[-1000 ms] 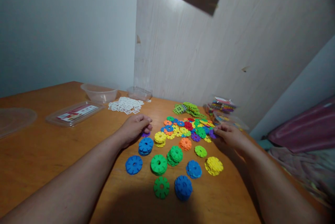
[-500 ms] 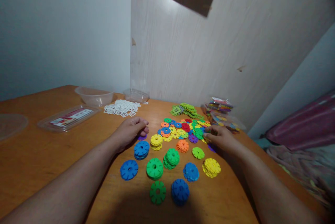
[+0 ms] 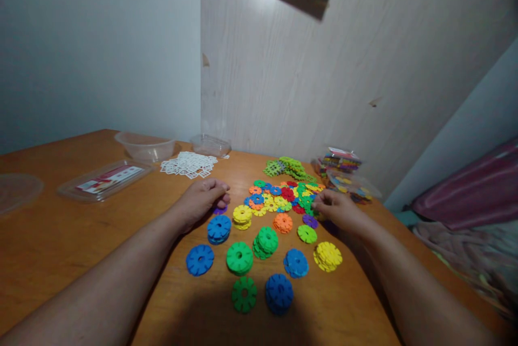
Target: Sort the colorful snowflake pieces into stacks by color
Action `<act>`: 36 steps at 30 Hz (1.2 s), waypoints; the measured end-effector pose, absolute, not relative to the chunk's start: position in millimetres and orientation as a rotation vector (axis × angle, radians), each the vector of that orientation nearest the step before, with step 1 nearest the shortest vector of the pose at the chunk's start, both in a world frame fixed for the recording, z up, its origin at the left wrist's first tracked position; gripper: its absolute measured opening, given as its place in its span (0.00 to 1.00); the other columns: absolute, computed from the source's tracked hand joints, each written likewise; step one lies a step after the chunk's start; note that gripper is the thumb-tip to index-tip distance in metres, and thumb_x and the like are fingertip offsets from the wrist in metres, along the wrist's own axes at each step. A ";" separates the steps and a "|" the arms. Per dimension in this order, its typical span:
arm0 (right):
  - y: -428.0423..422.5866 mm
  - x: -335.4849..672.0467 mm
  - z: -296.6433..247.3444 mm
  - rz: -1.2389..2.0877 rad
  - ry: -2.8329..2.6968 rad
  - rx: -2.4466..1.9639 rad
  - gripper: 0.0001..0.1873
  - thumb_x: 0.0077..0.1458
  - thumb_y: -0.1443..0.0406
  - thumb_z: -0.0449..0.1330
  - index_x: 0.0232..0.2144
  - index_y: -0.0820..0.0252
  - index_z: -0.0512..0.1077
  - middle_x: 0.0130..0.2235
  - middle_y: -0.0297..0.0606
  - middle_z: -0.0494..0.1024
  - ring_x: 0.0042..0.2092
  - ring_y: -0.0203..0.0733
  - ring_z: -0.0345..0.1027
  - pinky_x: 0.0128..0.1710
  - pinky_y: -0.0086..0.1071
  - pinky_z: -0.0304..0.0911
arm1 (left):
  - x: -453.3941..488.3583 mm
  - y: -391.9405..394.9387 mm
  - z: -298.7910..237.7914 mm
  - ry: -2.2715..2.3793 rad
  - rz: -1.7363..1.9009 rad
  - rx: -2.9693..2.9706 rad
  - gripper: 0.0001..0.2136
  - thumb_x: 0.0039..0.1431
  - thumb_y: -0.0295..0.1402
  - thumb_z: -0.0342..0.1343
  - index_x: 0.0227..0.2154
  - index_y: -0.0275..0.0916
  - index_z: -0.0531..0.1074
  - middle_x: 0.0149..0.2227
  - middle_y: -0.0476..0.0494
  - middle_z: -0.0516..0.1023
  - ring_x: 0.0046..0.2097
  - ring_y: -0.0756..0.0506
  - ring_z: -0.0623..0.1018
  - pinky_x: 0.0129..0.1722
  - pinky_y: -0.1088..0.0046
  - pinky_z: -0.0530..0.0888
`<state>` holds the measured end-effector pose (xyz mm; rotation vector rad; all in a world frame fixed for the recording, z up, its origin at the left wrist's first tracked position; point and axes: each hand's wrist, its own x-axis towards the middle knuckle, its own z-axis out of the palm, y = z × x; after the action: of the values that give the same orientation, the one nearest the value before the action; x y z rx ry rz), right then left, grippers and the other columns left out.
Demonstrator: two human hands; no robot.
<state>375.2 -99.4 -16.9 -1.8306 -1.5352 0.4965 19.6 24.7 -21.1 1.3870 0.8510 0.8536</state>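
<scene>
My left hand (image 3: 208, 196) rests on the table with its fingers curled in and nothing visible between them. A purple disc (image 3: 220, 210) shows partly from under its fingers. My right hand (image 3: 334, 207) is at the right edge of a loose pile of notched, flower-shaped plastic discs (image 3: 271, 203). Its thumb and fingers are pinched together beside a green disc (image 3: 306, 202); what they hold, if anything, is hidden. Another purple disc (image 3: 310, 221) lies just left of that hand. Nearer to me are sorted stacks, including blue (image 3: 279, 293), green (image 3: 239, 257), yellow (image 3: 327, 256) and orange (image 3: 283, 222).
White square pieces (image 3: 189, 164) lie heaped behind my left hand, near a clear bowl (image 3: 145, 147) and a clear tray (image 3: 210, 145). A lid with a printed card (image 3: 107, 180) is at left. Green linking pieces (image 3: 289, 168) and packed bags (image 3: 340, 160) sit at the back right.
The purple disc by the pile has shifted toward me and to the right, uncovering a red disc. My right hand's fingers have drawn closer together. My left hand has stayed put.
</scene>
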 end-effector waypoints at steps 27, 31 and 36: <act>-144.9 310.6 35.3 1.387 -1.762 -1.525 0.12 0.53 0.58 0.63 0.31 0.62 0.70 0.26 0.30 0.68 0.25 0.29 0.58 0.23 0.24 0.53 | 20.0 22.2 -17.8 0.863 0.843 1.397 0.12 0.54 0.39 0.59 0.34 0.35 0.69 0.29 0.45 0.76 0.27 0.52 0.73 0.28 0.75 0.68; -146.6 307.2 36.6 1.360 -1.766 -1.547 0.11 0.54 0.59 0.63 0.31 0.62 0.70 0.26 0.30 0.68 0.25 0.29 0.59 0.23 0.24 0.54 | 20.2 22.1 -17.1 0.882 0.850 1.386 0.12 0.53 0.39 0.60 0.33 0.35 0.69 0.29 0.45 0.76 0.27 0.52 0.72 0.27 0.75 0.68; -148.5 293.6 38.6 1.359 -1.607 -1.433 0.13 0.54 0.57 0.64 0.33 0.62 0.70 0.27 0.32 0.71 0.26 0.30 0.62 0.25 0.25 0.57 | 20.4 24.6 -21.1 0.839 0.846 1.381 0.12 0.53 0.39 0.60 0.33 0.36 0.69 0.29 0.45 0.76 0.26 0.52 0.72 0.26 0.75 0.67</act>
<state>293.6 -148.5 38.6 -1.4328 -1.6068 1.3590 20.4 24.6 -21.1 1.3814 0.8395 0.8458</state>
